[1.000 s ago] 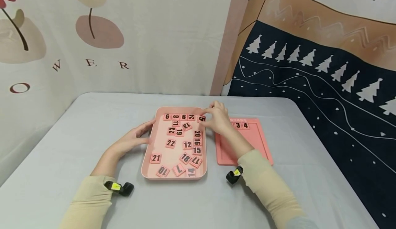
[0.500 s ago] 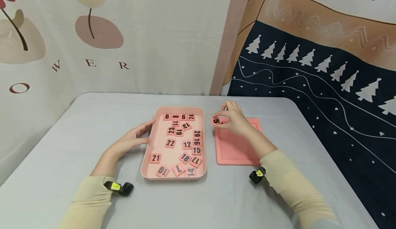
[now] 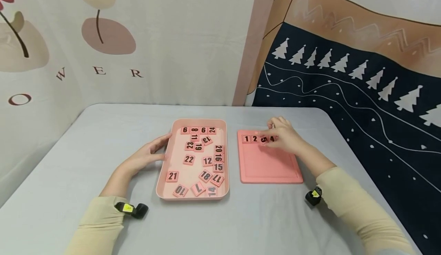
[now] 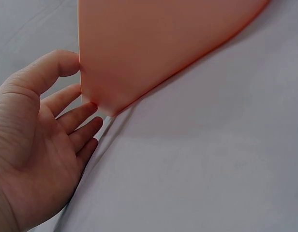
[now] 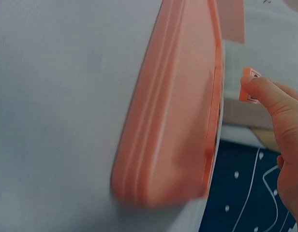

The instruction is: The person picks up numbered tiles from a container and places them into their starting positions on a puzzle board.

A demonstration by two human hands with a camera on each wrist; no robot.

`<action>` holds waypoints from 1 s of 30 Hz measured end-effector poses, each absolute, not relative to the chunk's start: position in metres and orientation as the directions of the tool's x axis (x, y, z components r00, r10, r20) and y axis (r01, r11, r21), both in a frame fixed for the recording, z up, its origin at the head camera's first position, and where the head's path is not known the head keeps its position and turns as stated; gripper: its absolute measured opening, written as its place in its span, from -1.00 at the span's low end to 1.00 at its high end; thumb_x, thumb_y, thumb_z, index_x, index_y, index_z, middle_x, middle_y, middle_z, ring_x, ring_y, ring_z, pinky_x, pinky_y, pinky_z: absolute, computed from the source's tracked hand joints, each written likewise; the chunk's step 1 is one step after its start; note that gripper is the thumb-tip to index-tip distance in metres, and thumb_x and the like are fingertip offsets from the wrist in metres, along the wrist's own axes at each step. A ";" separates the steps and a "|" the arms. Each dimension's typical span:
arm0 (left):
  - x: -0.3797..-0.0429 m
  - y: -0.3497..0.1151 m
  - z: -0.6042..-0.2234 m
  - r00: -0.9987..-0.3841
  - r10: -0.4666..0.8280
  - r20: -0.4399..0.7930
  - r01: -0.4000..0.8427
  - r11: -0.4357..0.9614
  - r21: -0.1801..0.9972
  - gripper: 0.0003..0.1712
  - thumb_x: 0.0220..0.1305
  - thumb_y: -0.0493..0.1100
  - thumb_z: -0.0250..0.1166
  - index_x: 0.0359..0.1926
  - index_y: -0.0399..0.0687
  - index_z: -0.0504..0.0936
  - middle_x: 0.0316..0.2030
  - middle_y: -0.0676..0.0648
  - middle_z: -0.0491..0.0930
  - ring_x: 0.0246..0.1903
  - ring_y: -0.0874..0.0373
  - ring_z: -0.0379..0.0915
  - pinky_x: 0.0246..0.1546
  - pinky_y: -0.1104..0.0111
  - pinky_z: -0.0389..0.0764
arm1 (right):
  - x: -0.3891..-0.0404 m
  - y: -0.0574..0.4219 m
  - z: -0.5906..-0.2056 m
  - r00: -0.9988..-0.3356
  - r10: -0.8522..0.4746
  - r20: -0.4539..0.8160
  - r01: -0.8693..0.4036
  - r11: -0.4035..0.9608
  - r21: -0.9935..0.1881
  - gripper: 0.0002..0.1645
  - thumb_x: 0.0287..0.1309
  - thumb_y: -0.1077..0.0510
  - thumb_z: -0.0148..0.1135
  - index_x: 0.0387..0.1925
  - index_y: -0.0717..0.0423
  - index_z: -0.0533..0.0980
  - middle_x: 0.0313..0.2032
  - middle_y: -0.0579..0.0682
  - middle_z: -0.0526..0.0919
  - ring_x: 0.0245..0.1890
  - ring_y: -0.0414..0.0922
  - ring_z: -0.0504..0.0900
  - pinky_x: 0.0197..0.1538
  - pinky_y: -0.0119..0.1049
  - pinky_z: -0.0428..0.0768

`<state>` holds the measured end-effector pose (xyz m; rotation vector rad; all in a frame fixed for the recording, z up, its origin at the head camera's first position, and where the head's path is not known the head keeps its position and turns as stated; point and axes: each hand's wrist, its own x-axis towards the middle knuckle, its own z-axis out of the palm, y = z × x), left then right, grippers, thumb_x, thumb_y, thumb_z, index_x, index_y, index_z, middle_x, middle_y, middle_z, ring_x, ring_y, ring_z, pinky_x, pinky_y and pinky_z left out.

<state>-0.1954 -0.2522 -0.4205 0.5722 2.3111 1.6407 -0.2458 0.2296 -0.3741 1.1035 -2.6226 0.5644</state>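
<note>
My left hand (image 3: 145, 155) rests against the left side of a pink tray (image 3: 164, 170), thumb and fingertips touching its wall; the left wrist view shows the fingers (image 4: 79, 116) fairly relaxed. Loose number tiles lie in the tray, such as tile 22 (image 3: 188, 160) and tile 21 (image 3: 172, 176). My right hand (image 3: 286, 136) pinches the number 5 tile (image 3: 263, 139) between thumb and finger, above the top row of a pink board (image 3: 270, 165). Tiles 1 (image 3: 246, 139), 2 (image 3: 254, 139) and 4 (image 3: 272, 138) show in that row; the 5 tile covers the place between 2 and 4.
Tray and board stand side by side on a table with a pale cloth (image 3: 193, 228), a narrow gap between them. A printed curtain (image 3: 179, 48) hangs behind the table, and a dark tree-patterned cloth (image 3: 330, 82) hangs at the right.
My right hand has lifted the 5 tile from the tray's upper right corner and carried it right, over the board's top row. The left hand stays at the tray.
</note>
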 end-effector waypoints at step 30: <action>-0.195 -0.252 -0.420 -0.893 0.449 0.022 0.172 0.296 0.940 -0.14 0.27 -0.26 0.25 0.47 -0.22 0.02 0.43 -0.29 0.00 0.41 -0.22 -0.20 0.34 -0.12 -0.16 | -0.252 0.288 -0.375 -0.689 -0.706 0.163 -0.718 0.695 -0.027 -0.61 -0.19 0.06 0.57 -0.19 -0.16 0.73 -0.33 -0.14 0.26 -0.28 -0.10 0.19 -0.29 -0.20 0.12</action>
